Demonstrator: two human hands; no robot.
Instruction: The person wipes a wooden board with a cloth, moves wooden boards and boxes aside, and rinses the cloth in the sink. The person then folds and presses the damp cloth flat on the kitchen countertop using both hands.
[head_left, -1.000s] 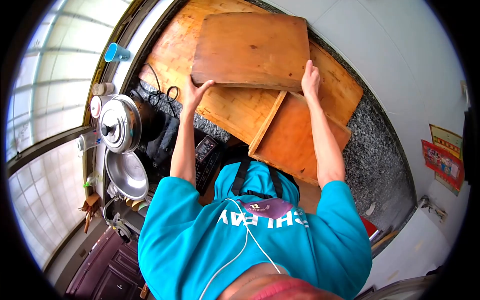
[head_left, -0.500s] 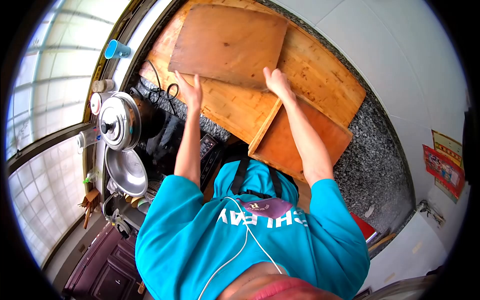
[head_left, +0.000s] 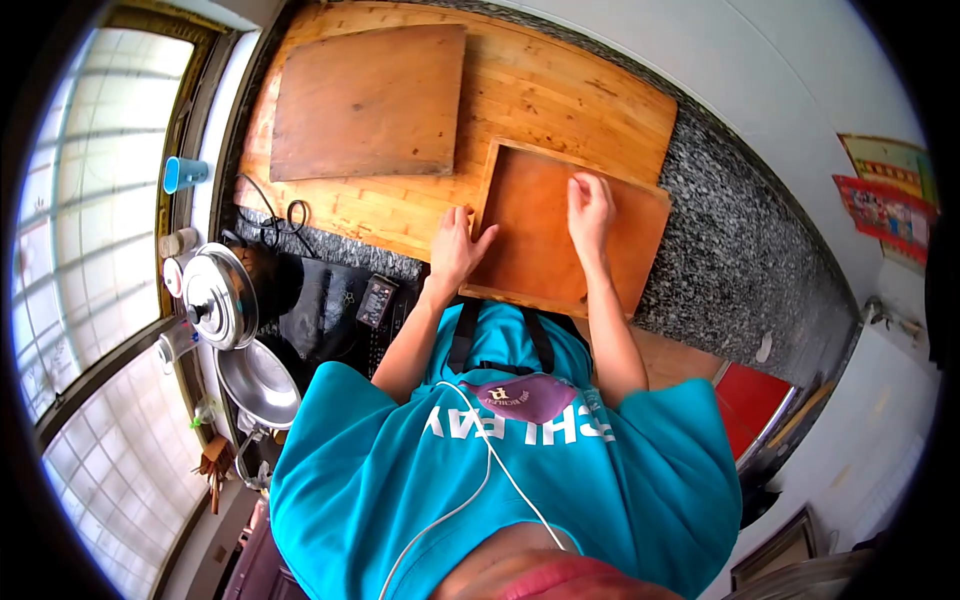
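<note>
A shallow wooden tray point(head_left: 535, 245) with low raised sides lies at the counter's front edge, just ahead of my body. My left hand point(head_left: 457, 250) is at its left side, thumb apart from the fingers and pointing over the rim; whether it touches the wood I cannot tell. Over the tray's inside hovers my right hand point(head_left: 590, 212), its fingers curled together with nothing visible in them. A flat brown wooden board point(head_left: 370, 105) rests farther back on the left, apart from both hands. Beneath board and tray is a large light wooden worktop board point(head_left: 560, 90).
To the left stand a lidded steel pot point(head_left: 218, 300), a steel bowl point(head_left: 262, 385) and a black cooktop point(head_left: 325, 310). A black cable point(head_left: 285, 225) loops near the worktop board. A blue cup point(head_left: 185, 174) sits on the window ledge. Speckled stone counter point(head_left: 715, 230) extends right.
The brown board now lies farther left, away from my hands. Both hands have drawn back toward my body, to the tray, which shows more fully. The camera view has also shifted.
</note>
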